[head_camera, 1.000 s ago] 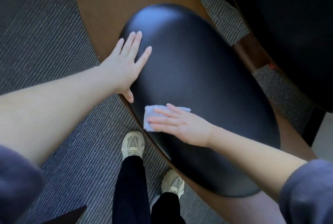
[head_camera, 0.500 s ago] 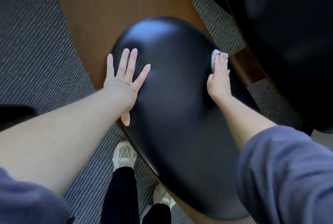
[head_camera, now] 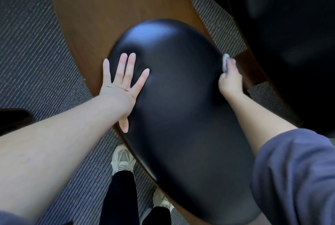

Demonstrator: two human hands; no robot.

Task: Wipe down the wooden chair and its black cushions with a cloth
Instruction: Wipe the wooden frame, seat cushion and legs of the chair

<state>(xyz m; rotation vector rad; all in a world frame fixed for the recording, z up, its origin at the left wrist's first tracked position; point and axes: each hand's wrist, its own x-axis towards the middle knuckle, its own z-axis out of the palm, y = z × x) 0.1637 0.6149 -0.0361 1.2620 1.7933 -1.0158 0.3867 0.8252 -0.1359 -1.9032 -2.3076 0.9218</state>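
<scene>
Fingers (head_camera: 130, 65) of the left hand (head_camera: 121, 88) are spread wide and flat, palm down on the left edge of the near black cushion (head_camera: 181, 112); holding nothing, just bracing; same spot as a second ago.

Right hand (head_camera: 230, 79) is what moved; a second ago it pressed the cloth (head_camera: 225, 62) flat near the cushion's front edge, by the feet; half a second ago it had swept across to the far right rim; now it sits on that rim and a little further over the side; fingers look curled round the bunched cloth, pushing it in between the cushion and the dark wooden strut (head_camera: 251, 72).

My read: one pass across the top is done and the side edge is being worked; wooden shell (head_camera: 108, 16) and second black cushion (head_camera: 290, 34) at top right are probably still to do.

Hard to see: right fingertips sit behind the hand and are motion-blurred, so I can't confirm the exact grip; only a small pale bit of cloth shows; second cushion is cut off by the frame and near featureless; chair legs are out of view; one shoe (head_camera: 123, 157) shows on the striped carpet (head_camera: 36, 52) below, the other is half hidden under the cushion.
</scene>
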